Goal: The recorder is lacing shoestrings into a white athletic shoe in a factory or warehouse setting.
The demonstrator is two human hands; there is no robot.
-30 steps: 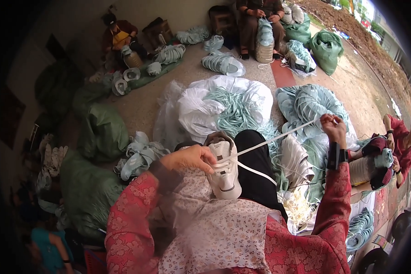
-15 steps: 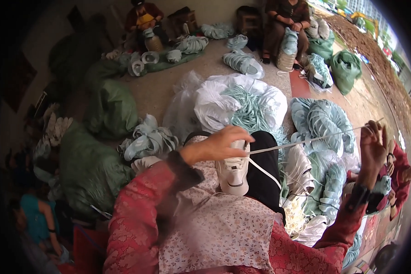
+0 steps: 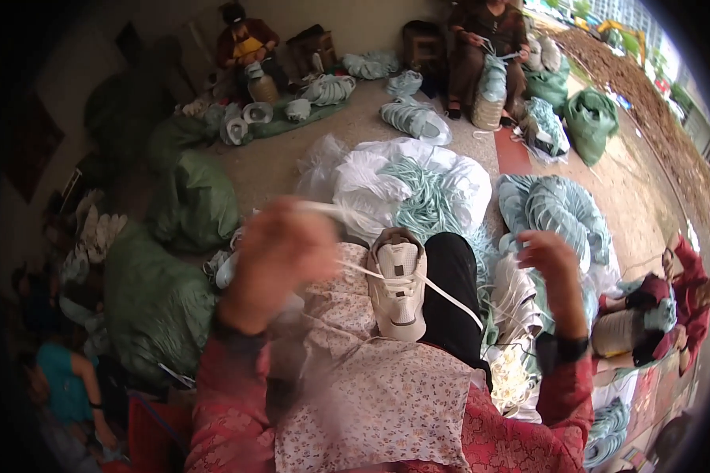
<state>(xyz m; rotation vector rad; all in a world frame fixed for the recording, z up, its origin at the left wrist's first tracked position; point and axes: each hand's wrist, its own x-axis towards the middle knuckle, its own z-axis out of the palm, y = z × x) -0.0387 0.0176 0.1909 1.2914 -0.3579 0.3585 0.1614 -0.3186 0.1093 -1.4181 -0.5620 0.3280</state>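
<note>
A white lace-up sneaker [image 3: 399, 296] rests on my lap, toe toward me, its eyelets partly threaded. My left hand [image 3: 280, 256], smeared by motion, is raised to the left of the sneaker. A white shoelace [image 3: 353, 266] runs from the sneaker to this hand, and a blurred stretch of it trails above; the fingers seem closed on it. Another lace end [image 3: 454, 303] hangs loose over my dark right trouser leg. My right hand [image 3: 548, 260] is up on the right, its fingers apart and holding nothing visible, above the pile of white shoe uppers [image 3: 515, 303].
In front of my knees sits a white plastic bag [image 3: 363, 185] with pale green laces [image 3: 430, 197]. Light blue shoe uppers [image 3: 556, 213] are heaped to its right. Green sacks [image 3: 154, 296] stand on the left. Several people work nearby, two seated at the back.
My left hand has left the sneaker and swung left with the lace. My right hand has come down and inward from far right, and the taut lace there is gone.
</note>
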